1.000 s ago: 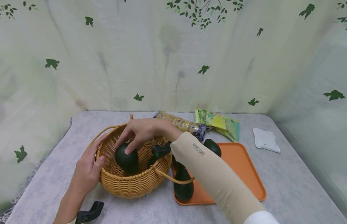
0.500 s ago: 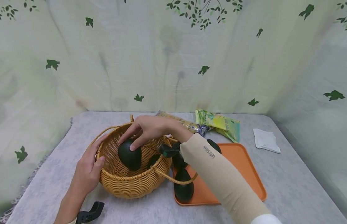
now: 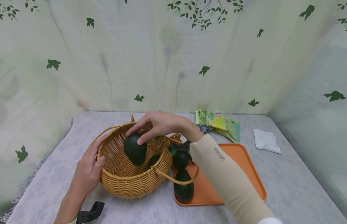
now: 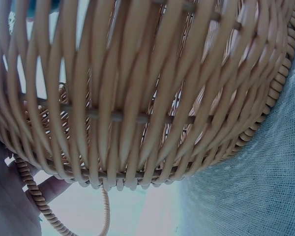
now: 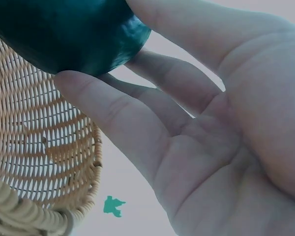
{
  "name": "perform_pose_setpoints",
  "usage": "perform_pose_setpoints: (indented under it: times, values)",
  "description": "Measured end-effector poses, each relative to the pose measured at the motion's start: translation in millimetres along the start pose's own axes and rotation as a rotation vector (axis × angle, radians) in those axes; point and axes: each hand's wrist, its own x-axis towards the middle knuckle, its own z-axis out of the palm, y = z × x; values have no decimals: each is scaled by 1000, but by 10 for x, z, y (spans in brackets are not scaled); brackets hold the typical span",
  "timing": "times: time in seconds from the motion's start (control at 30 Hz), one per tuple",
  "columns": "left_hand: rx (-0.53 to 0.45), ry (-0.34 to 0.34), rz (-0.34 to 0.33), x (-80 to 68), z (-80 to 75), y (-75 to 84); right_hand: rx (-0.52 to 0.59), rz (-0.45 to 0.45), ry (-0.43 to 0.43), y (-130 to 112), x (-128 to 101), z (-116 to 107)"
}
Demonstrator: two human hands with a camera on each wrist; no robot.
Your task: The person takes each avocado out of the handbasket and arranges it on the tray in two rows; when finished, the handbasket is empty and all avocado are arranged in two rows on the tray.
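My right hand [image 3: 159,126] pinches a dark green avocado [image 3: 135,151] between thumb and fingertips, over the inside of a round wicker basket [image 3: 131,188]. In the right wrist view the avocado [image 5: 73,34] fills the upper left, with the woven wall behind it. A second avocado [image 3: 154,160] lies inside, partly hidden by the basket's front rim. With its thumb at the edge, my left hand [image 3: 87,171] grips the basket's left rim; its fingers [image 4: 51,189] show beside a handle in the left wrist view.
Right of the basket, an orange tray [image 3: 246,168] bears avocados [image 3: 184,189], one handle loop overlapping them. Behind stand green-yellow packets [image 3: 218,123] and a mostly hidden long packet [image 3: 204,128]. A folded white tissue [image 3: 266,140] lies at the right on the grey cloth.
My right hand has risen and shifted right inside the basket, bringing the avocado up with it. The left hand and the basket have stayed in place.
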Motion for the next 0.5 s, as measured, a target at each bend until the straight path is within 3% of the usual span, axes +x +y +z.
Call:
perform_pose_setpoints:
  times: [0.5]
  values:
    - [2,10,22,10,0,-8,100,-16,71,1,-292,-74]
